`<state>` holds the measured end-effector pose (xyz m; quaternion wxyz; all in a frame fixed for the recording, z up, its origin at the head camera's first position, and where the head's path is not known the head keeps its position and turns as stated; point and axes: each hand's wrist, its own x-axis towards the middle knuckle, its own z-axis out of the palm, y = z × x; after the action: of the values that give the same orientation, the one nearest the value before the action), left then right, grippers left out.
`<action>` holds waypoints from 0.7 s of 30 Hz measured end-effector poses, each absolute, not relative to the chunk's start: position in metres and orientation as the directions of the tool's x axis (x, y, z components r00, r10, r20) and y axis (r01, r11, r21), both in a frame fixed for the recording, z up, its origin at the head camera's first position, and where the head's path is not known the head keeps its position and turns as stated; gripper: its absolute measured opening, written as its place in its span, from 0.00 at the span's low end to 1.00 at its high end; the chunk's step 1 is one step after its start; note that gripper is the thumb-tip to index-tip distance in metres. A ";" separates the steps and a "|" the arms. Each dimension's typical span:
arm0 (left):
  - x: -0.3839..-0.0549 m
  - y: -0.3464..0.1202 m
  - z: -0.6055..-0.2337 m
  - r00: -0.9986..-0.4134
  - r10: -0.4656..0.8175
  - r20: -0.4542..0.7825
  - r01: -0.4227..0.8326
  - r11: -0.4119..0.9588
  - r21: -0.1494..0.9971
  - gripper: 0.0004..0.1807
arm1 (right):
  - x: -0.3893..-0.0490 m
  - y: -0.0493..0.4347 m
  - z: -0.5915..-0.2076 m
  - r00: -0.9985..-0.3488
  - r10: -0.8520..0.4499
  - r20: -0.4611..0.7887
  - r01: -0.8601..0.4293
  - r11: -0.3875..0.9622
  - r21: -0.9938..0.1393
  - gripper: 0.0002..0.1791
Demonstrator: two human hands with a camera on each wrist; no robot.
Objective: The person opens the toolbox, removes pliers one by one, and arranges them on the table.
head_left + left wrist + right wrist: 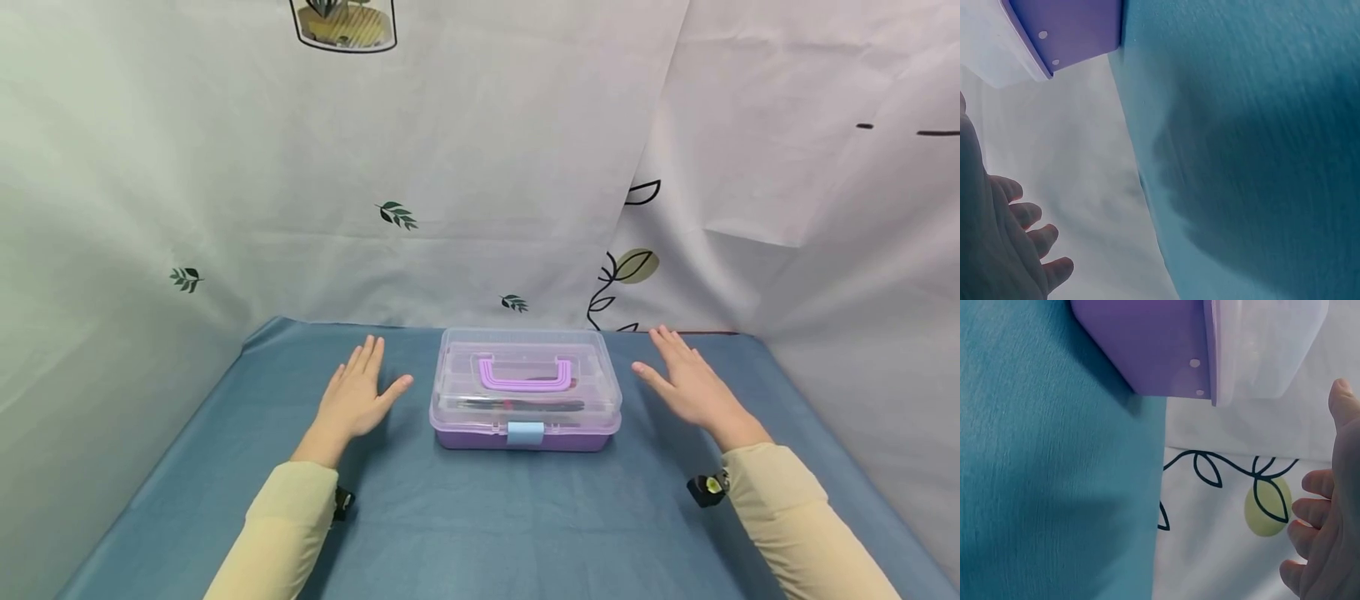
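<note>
a plastic storage box (525, 400) sits flat on the blue tabletop (480, 525), near its far edge and about midway across. its base is purple and its lid (525, 371) is clear and shut. a purple handle (527, 375) lies folded down flat on the lid. a pale blue latch (525, 433) sits at the middle of the front side, closed over the seam. dark, slim items show dimly through the clear lid; what they are cannot be told. the box stands square, its long side facing the person.
</note>
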<state>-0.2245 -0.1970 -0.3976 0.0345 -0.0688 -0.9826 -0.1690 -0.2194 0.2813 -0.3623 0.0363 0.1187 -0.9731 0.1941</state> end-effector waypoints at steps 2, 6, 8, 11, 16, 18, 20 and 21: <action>-0.224 -0.196 -0.398 -0.988 0.122 0.090 0.145 0.932 0.333 0.51 | -0.219 0.280 -0.363 -0.968 -0.218 0.127 -0.250 0.892 -0.376 0.44; -0.224 -0.193 -0.397 -0.988 0.123 0.092 0.147 0.924 0.353 0.51 | -0.218 0.278 -0.363 -0.967 -0.216 0.136 -0.253 0.888 -0.384 0.44; -0.224 -0.191 -0.397 -0.988 0.122 0.094 0.148 0.918 0.367 0.50 | -0.217 0.278 -0.364 -0.967 -0.215 0.136 -0.252 0.887 -0.387 0.44; -0.224 -0.188 -0.397 -0.987 0.123 0.106 0.155 0.909 0.386 0.49 | -0.216 0.276 -0.364 -0.968 -0.209 0.137 -0.247 0.885 -0.396 0.44; -0.223 -0.184 -0.398 -0.982 0.137 0.130 0.179 0.889 0.422 0.47 | -0.213 0.275 -0.364 -0.970 -0.196 0.145 -0.239 0.880 -0.410 0.43; -0.223 -0.182 -0.398 -0.980 0.143 0.136 0.189 0.880 0.435 0.47 | -0.212 0.274 -0.365 -0.970 -0.195 0.146 -0.239 0.877 -0.418 0.43; -0.222 -0.180 -0.399 -0.979 0.148 0.137 0.194 0.877 0.440 0.46 | -0.211 0.273 -0.367 -0.971 -0.189 0.144 -0.233 0.872 -0.429 0.43; -0.222 -0.179 -0.399 -0.979 0.147 0.139 0.194 0.873 0.447 0.46 | -0.211 0.273 -0.368 -0.972 -0.186 0.142 -0.230 0.871 -0.435 0.43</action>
<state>-0.2225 -0.1789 -0.3992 0.0502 -0.0882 -0.9665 -0.2357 -0.2111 0.2729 -0.3675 0.0477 0.1077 -0.9659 0.2305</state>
